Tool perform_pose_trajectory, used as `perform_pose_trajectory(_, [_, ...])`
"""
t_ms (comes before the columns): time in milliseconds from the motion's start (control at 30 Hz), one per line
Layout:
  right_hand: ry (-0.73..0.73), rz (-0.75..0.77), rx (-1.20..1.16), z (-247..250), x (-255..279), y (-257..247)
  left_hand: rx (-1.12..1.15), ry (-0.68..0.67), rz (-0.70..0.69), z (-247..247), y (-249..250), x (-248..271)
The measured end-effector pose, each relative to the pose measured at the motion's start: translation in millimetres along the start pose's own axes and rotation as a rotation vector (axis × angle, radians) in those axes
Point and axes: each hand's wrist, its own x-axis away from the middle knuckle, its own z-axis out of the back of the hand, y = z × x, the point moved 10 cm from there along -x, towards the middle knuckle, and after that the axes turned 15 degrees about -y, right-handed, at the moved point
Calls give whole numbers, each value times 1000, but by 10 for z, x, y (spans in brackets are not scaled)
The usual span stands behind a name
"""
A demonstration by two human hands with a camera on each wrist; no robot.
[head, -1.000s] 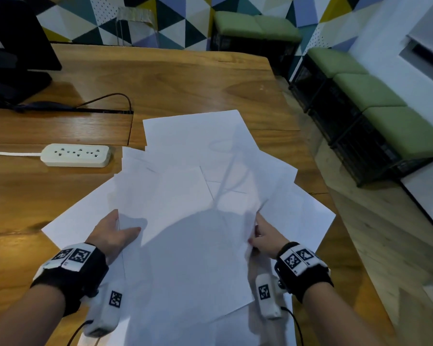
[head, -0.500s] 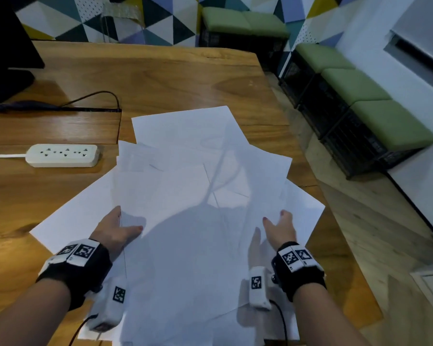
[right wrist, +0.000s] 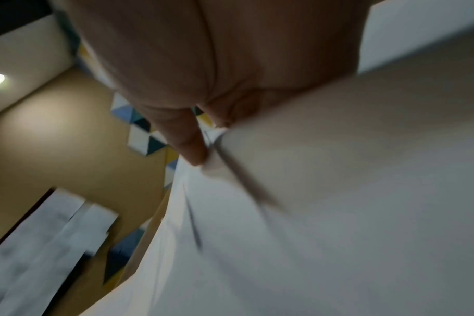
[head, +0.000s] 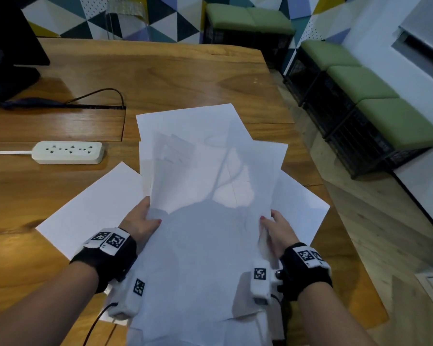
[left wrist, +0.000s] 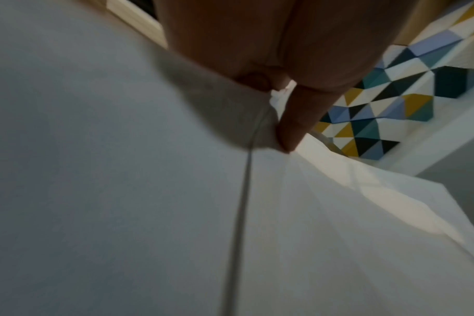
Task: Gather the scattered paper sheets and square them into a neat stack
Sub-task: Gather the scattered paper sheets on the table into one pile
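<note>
Several white paper sheets (head: 210, 196) lie overlapped on the wooden table (head: 160, 71), drawn into a narrow bundle between my hands. My left hand (head: 145, 221) grips the bundle's left edge, thumb on top and fingers underneath. My right hand (head: 273, 228) holds the right edge, thumb on the top sheet. One sheet (head: 93, 208) pokes out to the left, another (head: 303, 208) to the right, and one (head: 185, 121) at the far end. The left wrist view shows a finger (left wrist: 292, 128) pressed into the paper (left wrist: 122, 192). In the right wrist view a finger (right wrist: 192, 147) digs into the paper edge (right wrist: 338, 192).
A white power strip (head: 68, 152) lies left of the sheets, with a black cable (head: 98, 93) and a dark monitor base (head: 8, 71) behind it. The table's right edge runs close to the right-hand sheet. Green-cushioned benches (head: 360, 83) stand beyond it.
Both hands have moved inward and pulled the spread sheets into a narrower bundle. The right hand went from lying flat on the paper to holding its right edge.
</note>
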Motion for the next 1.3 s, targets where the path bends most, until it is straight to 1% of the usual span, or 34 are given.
perform_pose_trajectory(67, [5, -53, 22, 107, -30, 114, -32, 76, 32, 108, 43, 37])
perform_pose_trajectory(133, [-5, -59, 66, 56, -22, 105, -45, 98, 37, 88, 65, 69])
perform_pose_trajectory(167, [3, -30, 51, 14, -11, 65, -54, 84, 19, 8, 97, 84])
perform_pose_trajectory(233, [5, 15, -107, -100, 13, 29, -85, 26, -16, -197, 175, 78])
perform_pose_trajectory(300, [-24, -23, -360, -218, 35, 102, -113, 23, -27, -300, 224, 46])
perform_pose_trajectory(333, [-70, -43, -478, -285, 14, 161, -112, 31, -17, -314, 216, 29])
perform_pose_trajectory(367, [-125, -47, -544, -352, 3, 177, -122, 41, -12, -306, 197, 15])
perform_pose_trajectory(433, [-188, 15, -528, -399, -5, 130, -125, 43, -6, -271, 198, 69])
perform_pose_trajectory(467, [-169, 49, -468, -344, -31, 125, -122, 67, 2, -215, 196, 121])
perform_pose_trajectory(500, [-139, 69, -397, -294, -33, 109, -140, 119, 4, -114, 175, 180])
perform_pose_trajectory(533, [-125, 84, -329, -259, -41, 99, -199, 215, 34, 49, 134, 271])
perform_pose_trajectory(567, [-100, 86, -260, -232, -54, 107, -297, 345, 75, 265, 74, 379])
perform_pose_trajectory(600, [-67, 84, -176, -204, -66, 114, -365, 475, 149, 471, 13, 543])
perform_pose_trajectory(633, [-21, 69, -96, -157, -95, 144, -356, 575, 246, 635, -120, 703])
perform_pose_trajectory(667, [5, 62, -55, -126, -129, 176, -275, 646, 313, 734, -264, 842])
perform_pose_trajectory(733, [10, 71, -68, -128, -160, 195, -116, 701, 371, 768, -432, 998])
perform_pose_trajectory(767, [6, 77, -74, -133, -178, 197, -98, 699, 364, 750, -438, 1009])
perform_pose_trajectory(833, [-11, 96, -98, -141, -200, 186, -73, 675, 287, 708, -328, 958])
perform_pose_trajectory(900, [-41, 112, -110, -175, -218, 172, -14, 690, 243, 733, -261, 918])
perform_pose_trajectory(967, [-73, 111, -106, -187, -231, 182, 87, 717, 192, 805, -238, 878])
perform_pose_trajectory(1000, [-84, 113, -111, -193, -226, 185, 182, 726, 151, 854, -252, 855])
perform_pose_trajectory(1033, [-92, 112, -124, -188, -221, 200, 316, 709, 96, 882, -298, 814])
perform_pose_trajectory(1067, [-87, 115, -147, -157, -237, 236, 451, 651, 32, 862, -330, 757])
perform_pose_trajectory(1100, [-81, 113, -173, -135, -245, 272, 519, 560, -12, 797, -330, 701])
perform_pose_trajectory(1167, [-78, 112, -213, -124, -264, 318, 476, 394, -35, 590, -297, 665])
perform_pose_trajectory(1233, [-92, 105, -226, -164, -258, 306, 332, 330, -41, 481, -242, 656])
perform_pose_trajectory(1300, [-95, 98, -283, -198, -266, 279, 280, 297, -61, 463, -113, 639])
